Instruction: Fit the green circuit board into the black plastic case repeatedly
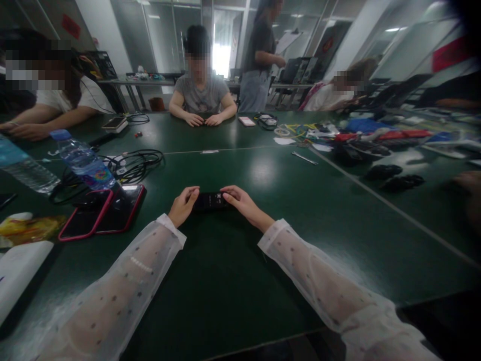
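Note:
A small black device (210,201) with white marks on its face lies level at the middle of the green table (233,260). My left hand (184,205) is closed on its left end, thumb near the front edge. At the right end my right hand (242,203) grips it, with the thumb over the top corner and the fingers behind. The undersides of the fingers are hidden. Sheer white dotted sleeves cover both my forearms.
To the left are two red-edged phones (122,208), a water bottle (84,160), black cables (139,165) and a white box (22,276). A wrench (304,158) and piled cables and tools (361,135) lie right. People sit across the table.

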